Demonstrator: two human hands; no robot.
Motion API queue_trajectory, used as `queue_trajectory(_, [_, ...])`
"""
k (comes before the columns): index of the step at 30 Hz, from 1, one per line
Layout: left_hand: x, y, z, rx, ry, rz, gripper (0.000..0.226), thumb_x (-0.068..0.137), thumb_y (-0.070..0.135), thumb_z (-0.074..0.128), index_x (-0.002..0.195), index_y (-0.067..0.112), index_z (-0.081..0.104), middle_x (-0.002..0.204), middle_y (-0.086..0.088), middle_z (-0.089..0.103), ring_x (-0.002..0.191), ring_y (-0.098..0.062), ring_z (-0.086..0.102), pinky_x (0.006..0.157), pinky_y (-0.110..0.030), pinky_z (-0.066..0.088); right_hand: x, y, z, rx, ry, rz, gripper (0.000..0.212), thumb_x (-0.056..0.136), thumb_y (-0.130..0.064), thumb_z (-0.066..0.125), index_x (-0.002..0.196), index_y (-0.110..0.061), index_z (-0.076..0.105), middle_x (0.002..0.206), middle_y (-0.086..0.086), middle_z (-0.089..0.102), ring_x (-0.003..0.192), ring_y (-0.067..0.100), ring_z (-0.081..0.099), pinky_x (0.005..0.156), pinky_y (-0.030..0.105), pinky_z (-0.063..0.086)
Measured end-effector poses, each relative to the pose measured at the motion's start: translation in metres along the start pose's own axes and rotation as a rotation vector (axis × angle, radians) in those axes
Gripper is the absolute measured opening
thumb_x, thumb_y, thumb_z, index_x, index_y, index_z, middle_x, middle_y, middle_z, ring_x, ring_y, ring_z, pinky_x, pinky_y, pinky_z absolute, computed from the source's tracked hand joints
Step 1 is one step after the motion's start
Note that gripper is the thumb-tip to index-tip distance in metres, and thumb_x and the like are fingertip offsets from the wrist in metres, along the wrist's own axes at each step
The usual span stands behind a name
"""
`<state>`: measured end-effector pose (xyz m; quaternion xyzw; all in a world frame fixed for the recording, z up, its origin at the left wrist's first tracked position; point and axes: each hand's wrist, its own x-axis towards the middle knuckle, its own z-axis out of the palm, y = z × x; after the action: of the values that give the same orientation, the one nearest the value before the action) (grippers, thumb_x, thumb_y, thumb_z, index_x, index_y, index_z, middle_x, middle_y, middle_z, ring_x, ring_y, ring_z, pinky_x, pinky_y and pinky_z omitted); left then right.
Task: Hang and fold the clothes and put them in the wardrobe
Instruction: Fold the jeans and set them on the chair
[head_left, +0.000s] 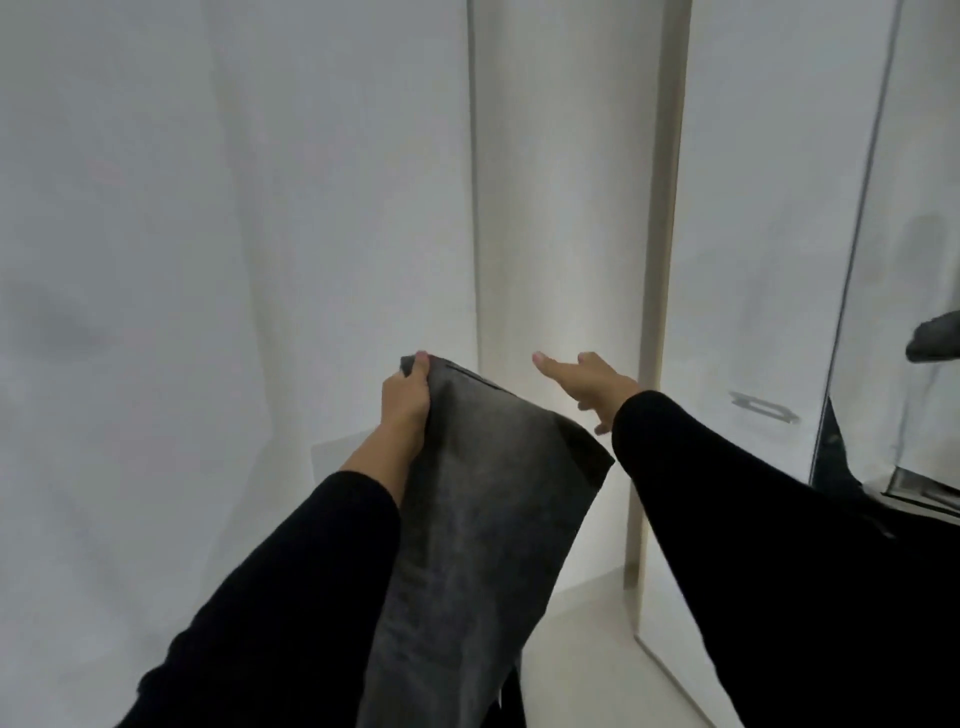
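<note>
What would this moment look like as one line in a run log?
left hand: grips dark grey garment | right hand: open, reaching toward white wardrobe door | garment: not yet stored

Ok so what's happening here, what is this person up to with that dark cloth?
A person in black sleeves stands at a white wardrobe. The left hand grips the top edge of a dark grey garment, which hangs down in front of them. The right hand is free, its fingers stretched out toward the wardrobe. The garment is not yet in the wardrobe.
</note>
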<state>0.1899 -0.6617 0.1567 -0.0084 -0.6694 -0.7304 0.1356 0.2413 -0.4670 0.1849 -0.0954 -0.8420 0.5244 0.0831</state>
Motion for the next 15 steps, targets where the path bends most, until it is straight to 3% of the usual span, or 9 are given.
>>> queue_trajectory(3, [0.007,0.008,0.011,0.004,0.045,0.019,0.058,0.099,0.041,0.041,0.137,-0.004,0.042,0.142,-0.015,0.045,0.129,-0.031,0.043,0.105,-0.031,0.032,-0.004,0.027,0.000,-0.029,-0.054,0.104,0.077,0.089,-0.064,0.044,0.143,-0.010,0.034,0.144,0.015,0.043,0.129,0.035,0.044,0.095,0.046,0.041])
queue_trajectory(5, [0.008,0.015,0.010,0.006,0.052,0.021,0.057,0.100,0.039,0.038,0.138,-0.004,0.040,0.143,-0.016,0.043,0.130,-0.031,0.042,0.103,-0.030,0.033,-0.008,0.045,0.000,0.006,-0.087,0.170,0.076,0.090,-0.066,0.040,0.142,-0.012,0.035,0.144,0.017,0.043,0.127,0.036,0.045,0.091,0.047,0.043])
queue_trajectory(8, [0.009,0.035,0.001,0.026,0.103,0.051,0.058,0.101,0.041,0.036,0.142,0.000,0.036,0.147,-0.014,0.039,0.134,-0.031,0.036,0.108,-0.032,0.029,-0.010,0.065,0.005,0.155,-0.180,0.292,0.090,0.083,-0.076,0.036,0.144,-0.010,0.030,0.141,0.020,0.045,0.125,0.037,0.048,0.097,0.053,0.041])
queue_trajectory(12, [0.018,0.046,-0.012,-0.074,0.121,0.002,0.062,0.096,0.051,0.040,0.141,0.009,0.039,0.140,-0.012,0.048,0.126,-0.035,0.045,0.109,-0.047,0.036,-0.006,0.061,0.024,0.342,-0.327,0.233,0.090,0.081,-0.080,0.026,0.149,-0.021,0.024,0.151,0.009,0.036,0.138,0.037,0.034,0.108,0.063,0.020])
queue_trajectory(15, [0.018,0.050,-0.018,-0.124,0.128,-0.030,0.062,0.094,0.053,0.042,0.139,0.011,0.041,0.134,-0.012,0.052,0.120,-0.034,0.049,0.105,-0.048,0.040,-0.003,0.053,0.031,0.571,-0.346,0.123,0.078,0.083,-0.073,0.037,0.142,-0.022,0.037,0.143,0.005,0.046,0.130,0.035,0.043,0.108,0.060,0.029])
